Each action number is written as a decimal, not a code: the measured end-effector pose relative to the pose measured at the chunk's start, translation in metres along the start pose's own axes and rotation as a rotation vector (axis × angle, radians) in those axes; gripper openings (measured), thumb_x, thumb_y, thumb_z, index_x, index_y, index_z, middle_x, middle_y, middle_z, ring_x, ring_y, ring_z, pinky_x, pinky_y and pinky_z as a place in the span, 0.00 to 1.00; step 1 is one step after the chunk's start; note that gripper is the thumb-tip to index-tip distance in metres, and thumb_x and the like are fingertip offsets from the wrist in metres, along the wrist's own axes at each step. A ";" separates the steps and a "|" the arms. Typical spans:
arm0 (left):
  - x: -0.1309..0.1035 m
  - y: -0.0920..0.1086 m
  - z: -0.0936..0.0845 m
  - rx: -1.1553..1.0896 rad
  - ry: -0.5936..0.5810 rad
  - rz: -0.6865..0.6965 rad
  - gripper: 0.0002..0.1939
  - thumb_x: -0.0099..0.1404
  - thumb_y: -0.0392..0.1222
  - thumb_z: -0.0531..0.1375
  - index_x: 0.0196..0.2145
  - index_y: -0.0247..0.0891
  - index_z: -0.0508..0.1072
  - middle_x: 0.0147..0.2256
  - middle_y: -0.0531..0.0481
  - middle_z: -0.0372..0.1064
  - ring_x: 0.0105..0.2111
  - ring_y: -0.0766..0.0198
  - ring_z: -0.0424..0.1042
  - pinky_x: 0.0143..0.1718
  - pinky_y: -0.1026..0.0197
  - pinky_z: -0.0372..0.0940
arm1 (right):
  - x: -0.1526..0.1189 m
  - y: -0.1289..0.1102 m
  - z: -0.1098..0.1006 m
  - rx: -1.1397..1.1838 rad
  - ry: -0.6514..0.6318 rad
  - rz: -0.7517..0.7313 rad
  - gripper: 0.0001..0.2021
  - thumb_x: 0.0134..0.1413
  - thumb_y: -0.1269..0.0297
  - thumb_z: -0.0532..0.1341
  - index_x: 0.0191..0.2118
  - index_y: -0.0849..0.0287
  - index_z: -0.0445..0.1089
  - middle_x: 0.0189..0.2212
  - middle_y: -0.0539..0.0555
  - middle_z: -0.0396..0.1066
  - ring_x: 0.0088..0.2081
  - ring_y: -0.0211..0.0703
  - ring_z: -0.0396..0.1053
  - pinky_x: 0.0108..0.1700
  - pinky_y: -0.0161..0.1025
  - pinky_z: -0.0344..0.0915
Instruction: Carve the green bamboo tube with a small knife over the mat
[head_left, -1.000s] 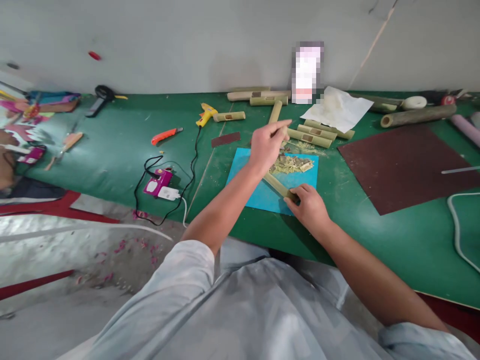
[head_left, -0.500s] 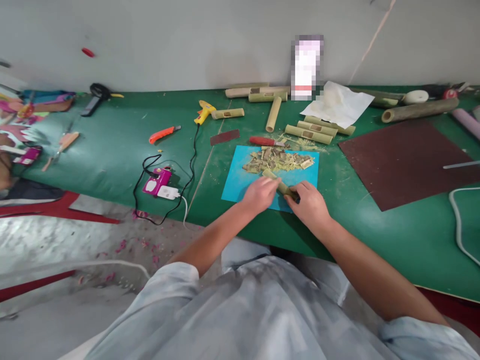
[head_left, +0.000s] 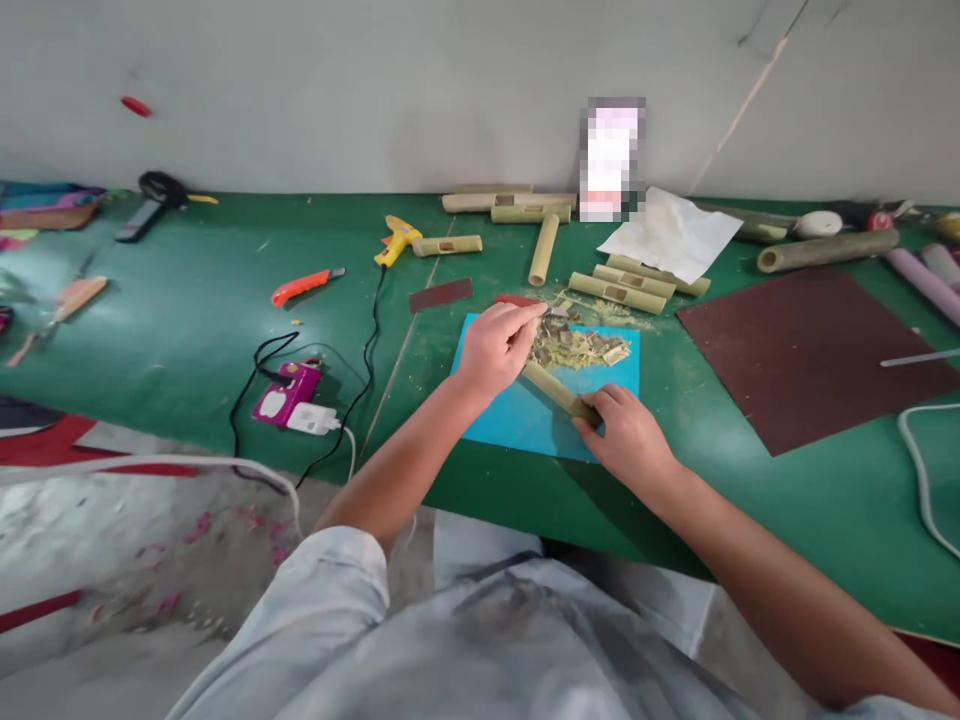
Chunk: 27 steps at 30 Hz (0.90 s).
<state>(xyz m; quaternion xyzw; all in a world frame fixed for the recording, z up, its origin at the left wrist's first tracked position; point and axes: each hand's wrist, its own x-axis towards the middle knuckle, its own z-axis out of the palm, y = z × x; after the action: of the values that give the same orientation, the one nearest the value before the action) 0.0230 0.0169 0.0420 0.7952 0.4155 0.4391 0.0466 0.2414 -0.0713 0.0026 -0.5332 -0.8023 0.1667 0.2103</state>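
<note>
My right hand (head_left: pixel 626 428) is closed around the near end of a bamboo tube (head_left: pixel 553 388), which lies slanted over a blue sheet (head_left: pixel 499 425). My left hand (head_left: pixel 491 350) is off the tube, above the sheet's far left corner. Its index finger stretches out by the metal end of a red-handled tool (head_left: pixel 517 300), with the thumb apart below; I see nothing held in it. Part of the tool's handle is behind the hand, and its exact kind is unclear. Bamboo shavings (head_left: pixel 577 347) are heaped on the sheet just past the tube.
Notched bamboo tubes (head_left: pixel 619 293) lie beyond the sheet, near white paper (head_left: pixel 675 235). Brown sandpaper (head_left: pixel 817 350) is at right. To the left are a yellow glue gun (head_left: pixel 397 240), an orange utility knife (head_left: pixel 307 287) and a purple power strip (head_left: pixel 289 395) with cords.
My left hand has let go of the tube and moved away from me, up to the red-handled tool. My right hand still holds the tube. The whole view has shifted slightly.
</note>
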 end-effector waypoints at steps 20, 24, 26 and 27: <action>-0.022 -0.014 0.022 0.047 0.051 0.241 0.13 0.73 0.33 0.53 0.51 0.34 0.74 0.37 0.44 0.78 0.35 0.63 0.75 0.38 0.59 0.71 | 0.008 0.026 -0.011 0.000 0.177 -0.003 0.06 0.57 0.63 0.60 0.37 0.58 0.71 0.31 0.55 0.69 0.34 0.46 0.68 0.36 0.42 0.65; -0.022 -0.013 0.023 0.047 0.026 0.248 0.12 0.73 0.34 0.54 0.50 0.33 0.75 0.36 0.45 0.77 0.35 0.63 0.75 0.38 0.59 0.71 | 0.007 0.023 -0.011 0.009 0.167 -0.005 0.05 0.56 0.63 0.61 0.36 0.58 0.71 0.30 0.54 0.68 0.33 0.45 0.67 0.36 0.41 0.65; -0.022 -0.012 0.023 0.040 0.010 0.245 0.13 0.74 0.35 0.54 0.49 0.33 0.75 0.35 0.44 0.77 0.35 0.63 0.75 0.38 0.59 0.71 | 0.006 0.021 -0.011 0.013 0.161 -0.001 0.06 0.55 0.63 0.61 0.36 0.58 0.71 0.30 0.54 0.68 0.33 0.45 0.67 0.36 0.42 0.64; -0.022 -0.011 0.024 0.039 0.002 0.240 0.13 0.74 0.35 0.54 0.49 0.33 0.76 0.35 0.44 0.77 0.35 0.63 0.75 0.39 0.59 0.71 | 0.006 0.021 -0.011 0.016 0.157 0.001 0.06 0.55 0.63 0.61 0.35 0.58 0.71 0.30 0.54 0.68 0.34 0.45 0.67 0.36 0.42 0.64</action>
<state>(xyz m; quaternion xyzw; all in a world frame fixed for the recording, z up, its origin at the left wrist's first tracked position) 0.0272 0.0155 0.0078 0.8396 0.3258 0.4342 -0.0224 0.2610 -0.0572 0.0028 -0.5434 -0.7817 0.1309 0.2766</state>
